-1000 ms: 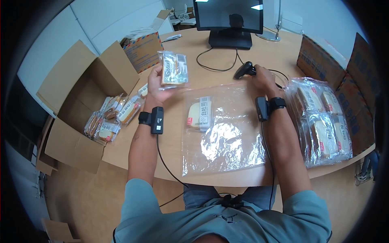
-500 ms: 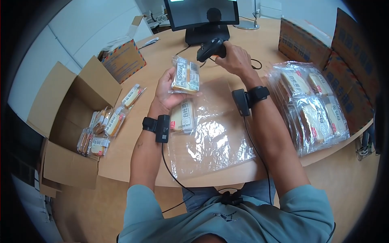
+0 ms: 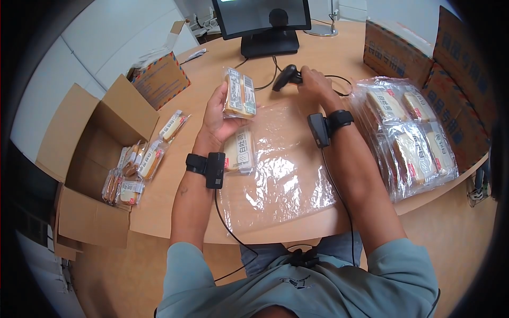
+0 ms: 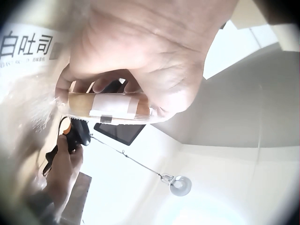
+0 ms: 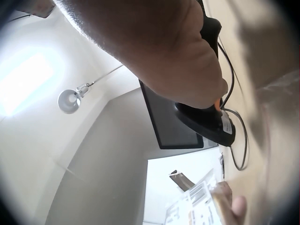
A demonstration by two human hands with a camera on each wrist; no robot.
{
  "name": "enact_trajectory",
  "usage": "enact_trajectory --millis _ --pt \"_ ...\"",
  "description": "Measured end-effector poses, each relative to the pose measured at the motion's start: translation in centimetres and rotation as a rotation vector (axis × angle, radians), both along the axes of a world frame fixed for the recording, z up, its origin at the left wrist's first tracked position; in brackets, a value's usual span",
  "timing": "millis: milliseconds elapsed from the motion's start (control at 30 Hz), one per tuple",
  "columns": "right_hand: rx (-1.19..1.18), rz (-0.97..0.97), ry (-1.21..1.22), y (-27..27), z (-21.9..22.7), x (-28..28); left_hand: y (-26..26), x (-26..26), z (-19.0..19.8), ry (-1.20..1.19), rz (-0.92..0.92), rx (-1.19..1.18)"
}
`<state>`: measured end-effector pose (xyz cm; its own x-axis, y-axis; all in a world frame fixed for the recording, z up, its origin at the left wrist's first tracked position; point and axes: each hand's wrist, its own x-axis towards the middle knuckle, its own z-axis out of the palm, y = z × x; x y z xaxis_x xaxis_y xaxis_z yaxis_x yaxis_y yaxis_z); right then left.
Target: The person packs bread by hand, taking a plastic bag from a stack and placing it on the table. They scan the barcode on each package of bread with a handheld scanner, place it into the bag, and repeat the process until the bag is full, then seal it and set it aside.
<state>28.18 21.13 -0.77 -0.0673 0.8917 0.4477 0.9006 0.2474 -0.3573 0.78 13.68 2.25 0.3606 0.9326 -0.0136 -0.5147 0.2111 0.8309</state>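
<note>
My left hand (image 3: pixel 216 115) grips a clear-wrapped packet of sliced toast bread (image 3: pixel 240 95) by its edge, raised above the table with its printed, barcoded side up. In the left wrist view, fingers and thumb wrap the bread packet (image 4: pixel 108 104) edge-on. My right hand (image 3: pixel 319 87) grips the handle of a black corded barcode scanner (image 3: pixel 287 78), whose head points left at the packet, a gap between them. Below both hands, a large clear plastic bag (image 3: pixel 281 204) lies flat. Another bread packet (image 3: pixel 238 151) is at its left side, partly hidden by my left hand.
An open cardboard box (image 3: pixel 101 143) at left spills several bread packets (image 3: pixel 151 159). At right stand filled bags of bread (image 3: pixel 413 153) beside printed cartons (image 3: pixel 397 55). A monitor (image 3: pixel 265 18) stands at the back, with the scanner cable (image 3: pixel 339 79) on the table.
The left hand brought the bread packet rightward over the bag. The right hand raised the scanner close to it, then drew it back slightly down and right. The head view has turned.
</note>
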Motion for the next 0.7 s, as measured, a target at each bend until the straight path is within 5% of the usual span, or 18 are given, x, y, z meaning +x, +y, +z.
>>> enact_trajectory --millis 233,300,400,433,500,567,700 --pt "-0.095 -0.120 0.058 -2.1 -0.2 -0.3 -0.4 1.0 0.0 0.227 0.145 0.207" --pt "-0.086 -0.148 0.031 -2.2 0.0 -0.4 -0.6 1.7 0.2 0.412 0.259 0.526" --pt "0.054 -0.162 -0.044 -2.2 1.9 -0.6 -0.9 2.2 0.4 0.596 0.329 0.614" --pt "0.072 -0.071 0.110 -2.0 3.7 -0.9 -0.6 2.0 0.2 0.592 0.332 0.614" --pt "0.089 0.025 0.260 -3.0 6.7 -1.8 0.0 1.7 -0.5 1.025 0.576 1.005" --pt "-0.302 0.413 0.947 -5.1 8.6 -3.0 -0.5 2.0 -0.3 1.099 0.620 1.037" --pt "-0.417 0.619 0.684 -6.2 8.3 -4.3 -1.7 2.8 -0.2 1.180 0.657 1.103"
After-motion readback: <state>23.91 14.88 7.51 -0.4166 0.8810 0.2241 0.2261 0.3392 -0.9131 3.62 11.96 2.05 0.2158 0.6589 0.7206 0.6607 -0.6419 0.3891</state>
